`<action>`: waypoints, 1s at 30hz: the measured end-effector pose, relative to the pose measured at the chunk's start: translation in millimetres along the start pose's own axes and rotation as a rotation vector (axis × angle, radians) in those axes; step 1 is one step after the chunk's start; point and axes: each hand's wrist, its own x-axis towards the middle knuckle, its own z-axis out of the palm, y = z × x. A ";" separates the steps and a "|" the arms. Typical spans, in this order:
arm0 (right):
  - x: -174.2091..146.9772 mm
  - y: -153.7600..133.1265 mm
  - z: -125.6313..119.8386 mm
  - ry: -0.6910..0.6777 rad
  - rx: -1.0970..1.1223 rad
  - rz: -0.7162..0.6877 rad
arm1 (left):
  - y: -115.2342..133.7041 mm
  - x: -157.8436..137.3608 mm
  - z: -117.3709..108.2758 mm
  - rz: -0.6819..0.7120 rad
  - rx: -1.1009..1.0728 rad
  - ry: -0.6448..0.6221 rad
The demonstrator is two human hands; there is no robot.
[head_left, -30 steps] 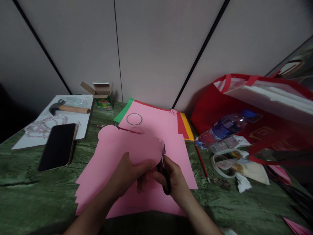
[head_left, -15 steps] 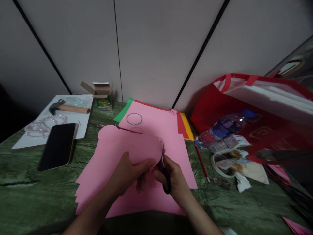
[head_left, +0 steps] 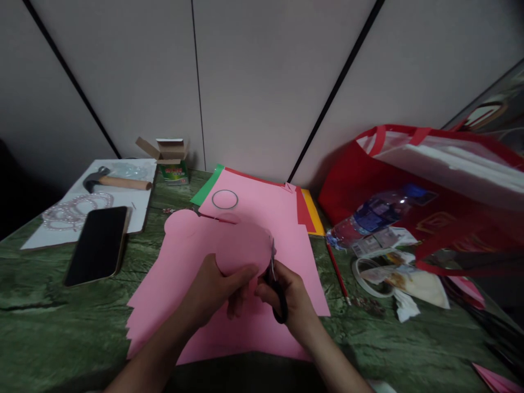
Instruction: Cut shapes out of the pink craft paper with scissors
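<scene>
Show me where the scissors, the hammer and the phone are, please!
Scissors (head_left: 279, 288): head view, on the black handle.
Hammer (head_left: 117, 181): head view, on the wooden handle.
Phone (head_left: 98, 244): head view, on the middle of the dark screen.

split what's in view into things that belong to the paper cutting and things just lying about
In the job:
- pink paper piece, in the left hand
- scissors, in the right hand

Lying about, it seems:
- hammer
- phone
- beads
- small box
- bottle
- red bag
</scene>
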 end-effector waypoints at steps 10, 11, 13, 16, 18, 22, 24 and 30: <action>-1.6 1.1 1.5 0.024 -0.038 0.039 | -0.7 0.0 -0.9 0.006 0.005 0.000; -1.8 1.4 1.5 0.024 -0.034 0.040 | -1.0 0.2 -1.0 0.005 0.002 0.000; -1.9 1.2 1.6 0.025 -0.031 0.040 | -1.3 0.3 -1.1 0.003 0.002 0.003; -1.9 -1.1 1.8 0.029 -0.031 0.055 | -1.4 0.4 -1.2 0.003 0.004 0.006; -1.7 -3.0 2.0 0.035 -0.034 0.062 | -1.4 0.5 -1.6 0.008 0.005 0.008; -1.0 -5.0 2.8 0.044 -0.022 0.084 | -0.4 0.9 -2.6 0.026 0.026 0.029; -1.0 -5.7 3.2 0.046 -0.012 0.094 | 0.3 1.0 -3.0 0.029 0.033 0.038; -1.6 -6.1 3.7 0.050 0.000 0.106 | 0.0 1.3 -3.7 0.037 0.038 0.038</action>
